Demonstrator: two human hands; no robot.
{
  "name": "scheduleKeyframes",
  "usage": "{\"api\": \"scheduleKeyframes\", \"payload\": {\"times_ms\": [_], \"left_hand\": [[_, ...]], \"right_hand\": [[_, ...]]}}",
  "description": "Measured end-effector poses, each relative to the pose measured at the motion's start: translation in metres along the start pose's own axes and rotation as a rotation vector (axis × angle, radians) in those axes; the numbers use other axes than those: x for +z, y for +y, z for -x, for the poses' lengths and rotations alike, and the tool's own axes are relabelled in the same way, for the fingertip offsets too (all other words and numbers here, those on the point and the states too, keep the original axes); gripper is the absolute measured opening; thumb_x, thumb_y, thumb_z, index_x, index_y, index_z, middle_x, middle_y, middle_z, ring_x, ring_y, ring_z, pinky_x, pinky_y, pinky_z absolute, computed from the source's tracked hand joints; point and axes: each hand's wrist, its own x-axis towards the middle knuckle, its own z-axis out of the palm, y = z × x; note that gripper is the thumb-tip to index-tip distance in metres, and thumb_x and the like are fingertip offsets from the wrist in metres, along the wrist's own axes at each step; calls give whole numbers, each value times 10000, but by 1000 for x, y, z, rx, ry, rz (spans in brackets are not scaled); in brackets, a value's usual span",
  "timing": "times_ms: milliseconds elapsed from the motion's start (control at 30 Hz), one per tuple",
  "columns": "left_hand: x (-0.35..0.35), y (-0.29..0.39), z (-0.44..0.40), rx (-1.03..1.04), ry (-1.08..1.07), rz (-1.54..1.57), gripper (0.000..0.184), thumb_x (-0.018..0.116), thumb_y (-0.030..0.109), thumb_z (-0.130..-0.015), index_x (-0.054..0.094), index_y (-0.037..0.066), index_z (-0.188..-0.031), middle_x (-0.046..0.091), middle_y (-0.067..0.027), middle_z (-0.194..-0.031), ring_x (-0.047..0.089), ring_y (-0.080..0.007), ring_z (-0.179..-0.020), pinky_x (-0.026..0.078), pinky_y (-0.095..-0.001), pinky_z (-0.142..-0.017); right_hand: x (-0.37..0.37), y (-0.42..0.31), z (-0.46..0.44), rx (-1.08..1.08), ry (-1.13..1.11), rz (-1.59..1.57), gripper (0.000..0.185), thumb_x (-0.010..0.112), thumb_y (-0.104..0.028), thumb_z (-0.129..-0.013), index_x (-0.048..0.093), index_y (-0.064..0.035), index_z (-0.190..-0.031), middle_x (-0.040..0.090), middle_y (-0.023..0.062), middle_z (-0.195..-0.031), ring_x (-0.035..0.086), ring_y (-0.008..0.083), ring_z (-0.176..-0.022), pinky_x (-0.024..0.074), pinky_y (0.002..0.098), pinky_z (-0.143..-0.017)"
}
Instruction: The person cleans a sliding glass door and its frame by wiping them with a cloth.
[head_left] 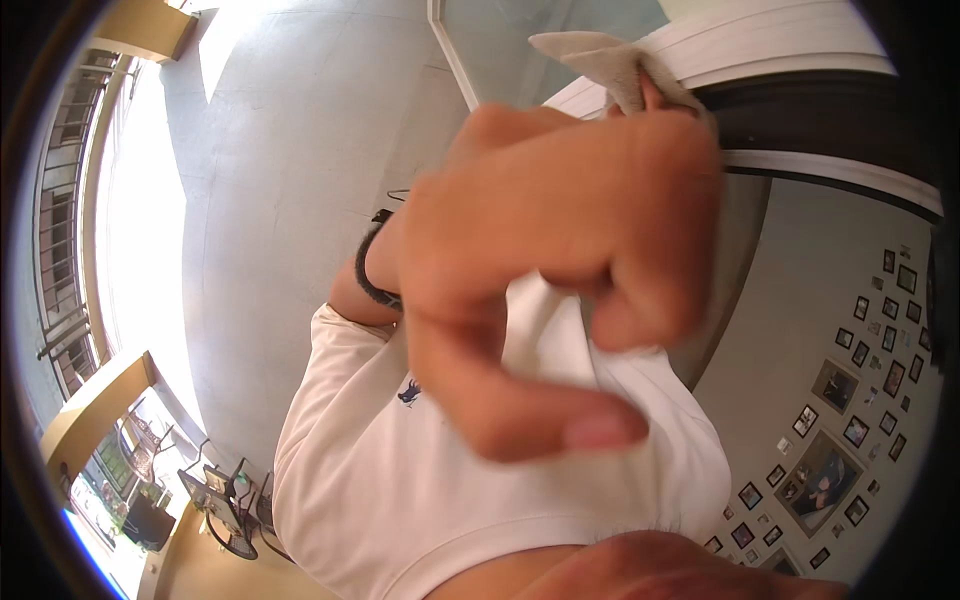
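Observation:
My left hand (550, 220) is large and slightly blurred, close to the camera. Its fingers curl over while the thumb stands apart, forming a C shape with nothing visible inside. A dark braided bracelet (372, 268) circles that wrist. Behind it, near the top, my right hand (652, 95) shows only as a bit of finger against a greyish-beige cloth (590, 55). The cloth is bunched around those fingers; the rest of this hand is hidden. Below lies my white shirt (480, 490), with a small dark emblem on its left chest.
A white ledge (780, 40) with a dark band (810, 120) runs across the upper right, beside a pale glass panel (540, 25). Many framed photos (820, 485) hang on the grey wall. Chairs (225, 510) stand lower left, near a railing (65, 240) and sunlit floor (150, 240).

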Motion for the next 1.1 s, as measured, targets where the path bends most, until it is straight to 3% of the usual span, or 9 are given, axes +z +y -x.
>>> {"api": "scheduleKeyframes", "payload": {"times_ms": [200,333,500,600,667,800,933,1033,1100], "left_hand": [[-20,-68,34,-368,-139,-380,322,691,49,-814,416,63,-645,377,-2,-541,314,-91,-473,223,-276,-426],[-8,-87,35,-504,-187,-403,335,698,17,-834,424,45,-644,418,-28,-544,344,-103,-466,255,-283,-437],[13,-116,32,-500,-279,-425,257,692,50,-864,494,23,-702,565,-70,-677,485,-144,-571,389,-291,-531],[32,-152,43,-623,-265,-297,123,667,71,-890,570,-5,-897,657,-105,-841,629,-197,-765,490,-309,-686],[38,-180,60,-867,-317,-371,284,653,97,-904,532,-18,-1134,672,-130,-1033,664,-257,-980,522,-337,-831],[71,-197,68,-689,-153,-454,465,696,80,-826,433,-38,-1191,608,-191,-1108,651,-336,-1003,519,-385,-855],[123,-186,21,-619,9,-558,624,771,35,-691,443,-15,-1219,582,-180,-1131,622,-274,-1036,548,-378,-837],[148,-204,13,-354,-1,-1009,606,734,-10,-751,414,6,-1265,635,-165,-1069,666,-231,-964,567,-316,-809],[153,-227,42,-300,193,-984,670,804,65,-675,468,19,-1253,575,-149,-1169,601,-286,-1083,556,-390,-861]], "right_hand": [[-10,9,36,216,-238,-153,400,671,-16,-739,713,-140,-1117,504,116,-957,548,301,-901,475,424,-842],[-69,13,-2,-109,312,223,378,660,1,-777,721,-168,-1109,480,90,-1079,522,268,-991,456,415,-895],[-90,38,-15,-7,438,212,380,709,-61,-771,699,-203,-1123,492,80,-1131,497,273,-1052,418,422,-916],[-77,52,9,-68,258,255,463,737,-79,-712,671,-220,-1148,541,17,-1143,501,269,-1075,348,425,-910],[-77,60,29,-35,153,221,491,734,-46,-688,671,-213,-1145,540,21,-1134,505,267,-1069,371,422,-900],[-108,58,43,-14,142,-29,572,714,63,-622,666,-184,-1136,526,50,-1127,523,256,-1039,447,401,-860],[-146,64,34,28,228,-96,580,726,80,-639,639,-149,-1165,501,88,-1141,531,265,-1027,485,382,-841],[-126,105,22,63,244,-394,629,813,-28,-659,557,-122,-1226,481,135,-1174,523,318,-1061,501,399,-854],[-120,120,18,21,196,-475,694,849,-120,-662,486,-116,-1253,487,150,-1211,513,348,-1108,516,410,-854]]}}
